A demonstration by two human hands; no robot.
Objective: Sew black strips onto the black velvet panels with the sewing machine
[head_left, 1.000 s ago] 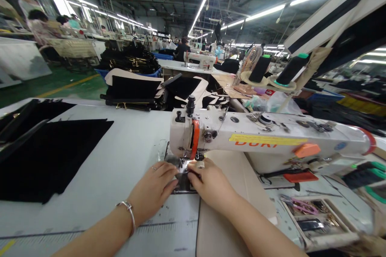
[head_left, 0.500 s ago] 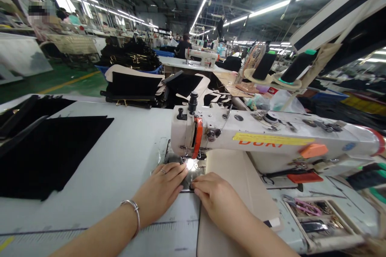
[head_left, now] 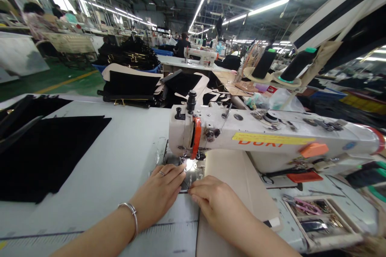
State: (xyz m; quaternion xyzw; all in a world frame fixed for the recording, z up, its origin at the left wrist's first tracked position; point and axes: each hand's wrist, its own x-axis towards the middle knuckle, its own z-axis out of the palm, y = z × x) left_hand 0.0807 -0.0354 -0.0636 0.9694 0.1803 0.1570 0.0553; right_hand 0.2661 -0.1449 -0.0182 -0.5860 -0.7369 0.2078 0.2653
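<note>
My left hand (head_left: 164, 184) lies flat with fingers stretched out, fingertips beside the lit needle area of a white sewing machine (head_left: 223, 128). A ring and a bracelet are on it. Close by on the right, my right hand (head_left: 212, 196) has its thumb and fingers pressed together at the front of the metal needle plate (head_left: 190, 177). What it pinches is too small and hidden to make out. Under the right hand and wrist a beige panel (head_left: 235, 172) runs back beneath the machine arm, its left edge near the needle plate.
Black fabric pieces (head_left: 57, 152) lie on the table at left. Behind the machine are stacked black and beige pieces (head_left: 132, 84). Two black thread cones (head_left: 263, 64) stand at back right. A tray (head_left: 322, 225) of small tools sits at front right. Other people work in the background.
My right hand has shifted slightly toward me and left, fingers still pinched. My left hand stays nearly in place. The whole view has moved a little.
</note>
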